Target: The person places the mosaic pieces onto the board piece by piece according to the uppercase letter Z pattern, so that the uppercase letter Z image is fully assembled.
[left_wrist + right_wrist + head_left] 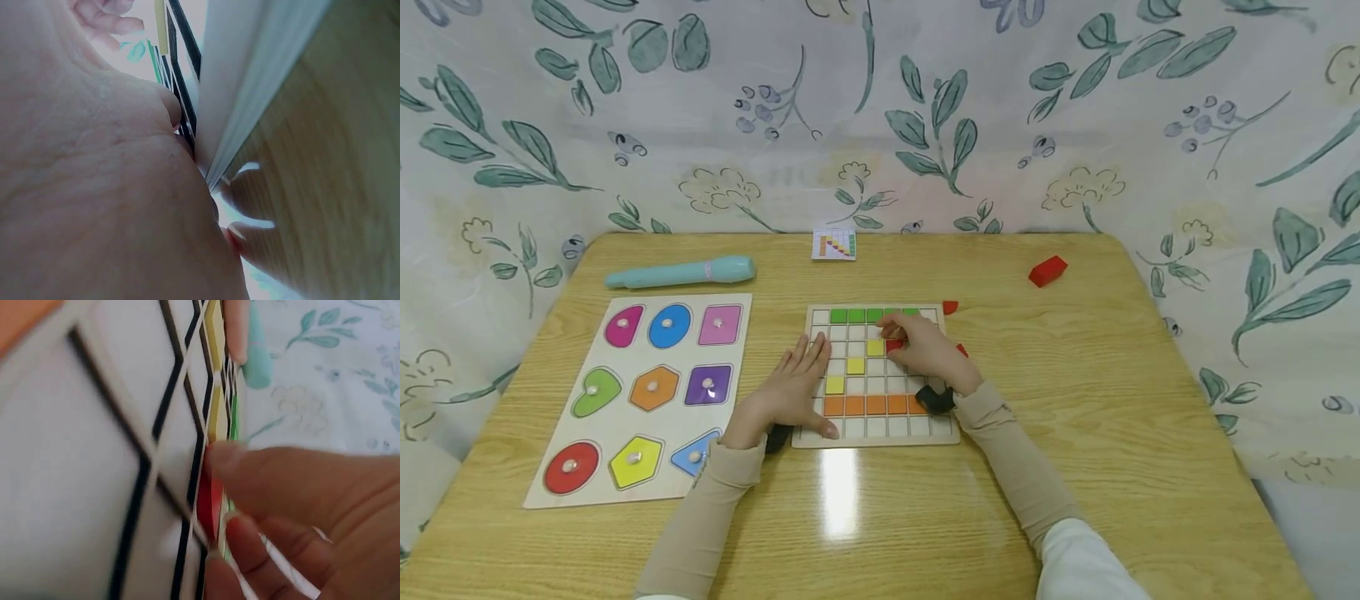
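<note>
A square wooden grid board lies mid-table, with green tiles along its far row, yellow tiles on a diagonal and orange tiles across a near row. My left hand rests flat over the board's left edge, fingers straight and spread. At the grid's upper right, my right hand pinches a red tile over the cell beside the last yellow tile. In the right wrist view, thumb and fingertips meet the red tile low against the grid, partly covering it.
Small red pieces lie by the board's right edge, one red piece at its far corner. A red block sits far right. A pattern card lies behind the board. Left stand a shape puzzle and a teal pen-shaped object.
</note>
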Demonstrator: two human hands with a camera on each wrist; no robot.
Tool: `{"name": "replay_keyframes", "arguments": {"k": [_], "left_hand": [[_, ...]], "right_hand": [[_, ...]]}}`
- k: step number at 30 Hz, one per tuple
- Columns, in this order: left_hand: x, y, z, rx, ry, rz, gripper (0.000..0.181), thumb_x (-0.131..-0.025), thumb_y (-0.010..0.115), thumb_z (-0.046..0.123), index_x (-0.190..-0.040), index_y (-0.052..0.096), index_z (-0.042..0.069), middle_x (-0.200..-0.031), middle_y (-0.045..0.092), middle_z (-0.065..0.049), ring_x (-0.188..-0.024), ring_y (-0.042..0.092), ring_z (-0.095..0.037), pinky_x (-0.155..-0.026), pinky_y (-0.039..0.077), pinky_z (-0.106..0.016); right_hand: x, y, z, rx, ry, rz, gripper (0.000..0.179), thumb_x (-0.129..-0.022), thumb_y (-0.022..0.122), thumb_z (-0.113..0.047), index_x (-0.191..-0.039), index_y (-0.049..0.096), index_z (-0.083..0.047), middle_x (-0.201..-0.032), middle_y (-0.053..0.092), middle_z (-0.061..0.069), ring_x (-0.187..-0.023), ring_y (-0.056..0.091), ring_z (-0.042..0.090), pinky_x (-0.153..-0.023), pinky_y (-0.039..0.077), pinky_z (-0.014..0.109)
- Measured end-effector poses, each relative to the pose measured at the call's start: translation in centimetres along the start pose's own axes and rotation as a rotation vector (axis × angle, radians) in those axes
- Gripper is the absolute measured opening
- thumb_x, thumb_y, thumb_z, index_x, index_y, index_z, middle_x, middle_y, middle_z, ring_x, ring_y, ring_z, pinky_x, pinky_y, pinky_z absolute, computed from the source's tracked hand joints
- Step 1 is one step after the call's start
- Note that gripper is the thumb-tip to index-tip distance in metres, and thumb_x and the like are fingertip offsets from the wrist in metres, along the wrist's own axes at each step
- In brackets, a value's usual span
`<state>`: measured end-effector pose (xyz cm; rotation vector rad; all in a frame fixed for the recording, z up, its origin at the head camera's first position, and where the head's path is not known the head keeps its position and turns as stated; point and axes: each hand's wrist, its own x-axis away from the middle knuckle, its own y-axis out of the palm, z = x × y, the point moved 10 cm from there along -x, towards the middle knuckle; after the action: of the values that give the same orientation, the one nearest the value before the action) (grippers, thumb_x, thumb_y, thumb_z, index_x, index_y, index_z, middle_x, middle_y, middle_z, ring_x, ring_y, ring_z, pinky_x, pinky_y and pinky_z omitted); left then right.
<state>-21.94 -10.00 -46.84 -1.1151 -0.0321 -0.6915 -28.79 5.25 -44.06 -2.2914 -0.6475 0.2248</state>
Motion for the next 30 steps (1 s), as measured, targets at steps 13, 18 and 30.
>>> {"name": "replay_keyframes", "arguments": {"k": [13, 18, 30], "left_hand": [[-0.1, -0.2, 0.5, -0.001, 0.021, 0.002, 0.136, -0.065, 0.085, 0.049, -0.153, -0.005, -0.001, -0.162, -0.015, -0.017, -0.148, -0.020, -0.038, -0.120, -0.007, -0.057], [-0.1, -0.3, 0.6, 0.006, 0.027, 0.006, 0.137, -0.064, 0.086, 0.049, -0.153, -0.006, -0.002, -0.162, -0.015, -0.017, -0.148, -0.021, -0.038, -0.120, -0.007, -0.057], [0.0, -0.1, 0.2, 0.001, 0.003, -0.005, 0.137, -0.065, 0.085, 0.050, -0.153, -0.007, 0.000, -0.162, -0.016, -0.016, -0.148, -0.021, -0.037, -0.120, -0.008, -0.057]], "right_hand": [[1.8, -6.7, 6.6, 0.113, 0.160, 0.219, 0.050, -0.092, 0.053, -0.001, -0.141, 0.045, 0.003, -0.147, 0.044, 0.022, -0.134, 0.037, 0.041, -0.113, 0.033, 0.052], [2.1, -7.0, 6.8, 0.102, 0.156, 0.202, 0.047, -0.089, 0.056, 0.004, -0.135, 0.051, 0.006, -0.132, 0.057, 0.024, -0.117, 0.053, 0.038, -0.103, 0.044, 0.049], [2.1, -6.7, 6.7, 0.114, 0.196, 0.186, 0.044, -0.086, 0.062, 0.001, -0.130, 0.054, 0.004, -0.114, 0.063, 0.022, -0.100, 0.057, 0.032, -0.089, 0.049, 0.043]]}}
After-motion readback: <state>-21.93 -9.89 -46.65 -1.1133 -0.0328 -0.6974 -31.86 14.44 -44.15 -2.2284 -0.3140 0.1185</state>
